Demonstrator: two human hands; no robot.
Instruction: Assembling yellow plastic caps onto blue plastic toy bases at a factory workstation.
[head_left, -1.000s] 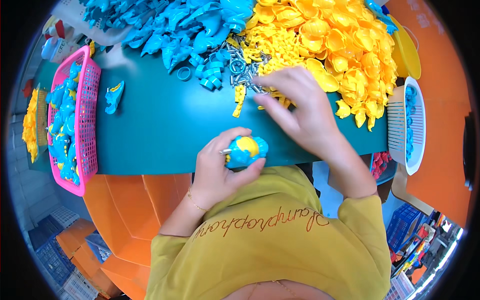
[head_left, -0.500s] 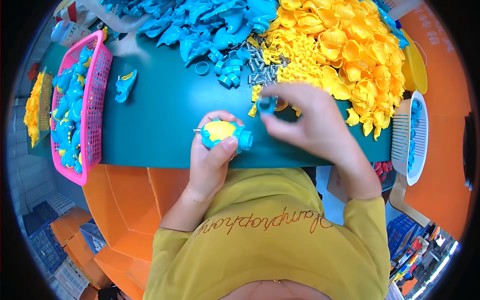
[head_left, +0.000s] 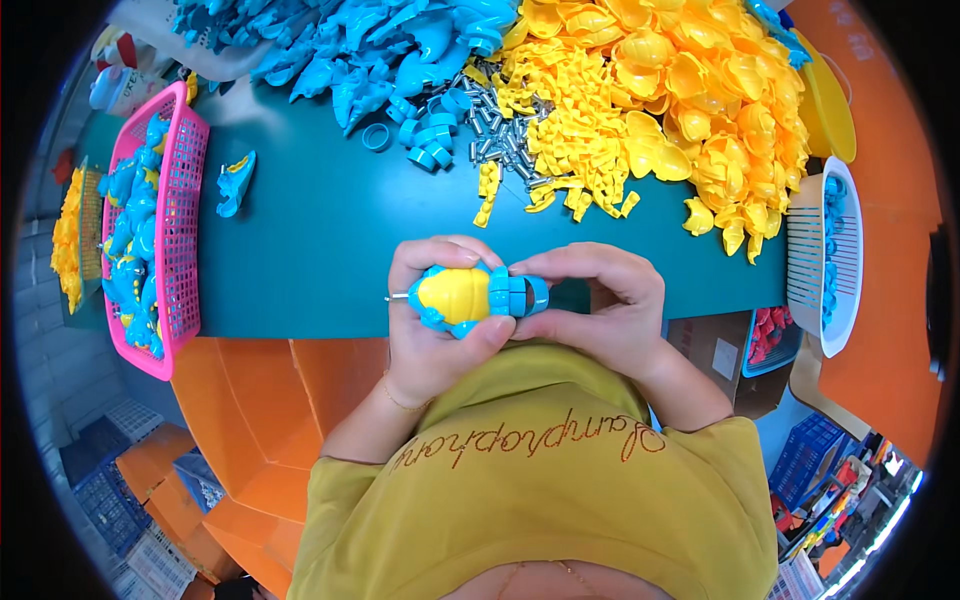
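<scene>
The left hand (head_left: 435, 335) was closed around a small blue and yellow toy (head_left: 462, 297), held just above the near edge of the bench (head_left: 320, 250), close to the person's chest. The fingers wrapped the yellow body, the grip clamped on it, and a thin metal pin (head_left: 397, 297) projected from the toy's left end. The right hand (head_left: 600, 310) pinched a blue ring (head_left: 520, 293) against the toy's right end, thumb and fingertips shut on that ring. The toy appeared to be light, rigid moulded plastic with a smooth, somewhat slippery shell; it was best held around the wide yellow body, not by the pin or ring. Farther out on the bench lay loose blue rings (head_left: 430, 135), a cluster of metal pins (head_left: 500, 135) and small yellow pieces (head_left: 487, 195). To the left stood a pink basket (head_left: 178, 200) of blue toys. Farthest away were a heap of blue parts (head_left: 360, 50) and a heap of yellow shells (head_left: 680, 90), with a white basket (head_left: 815, 255) at the right.
</scene>
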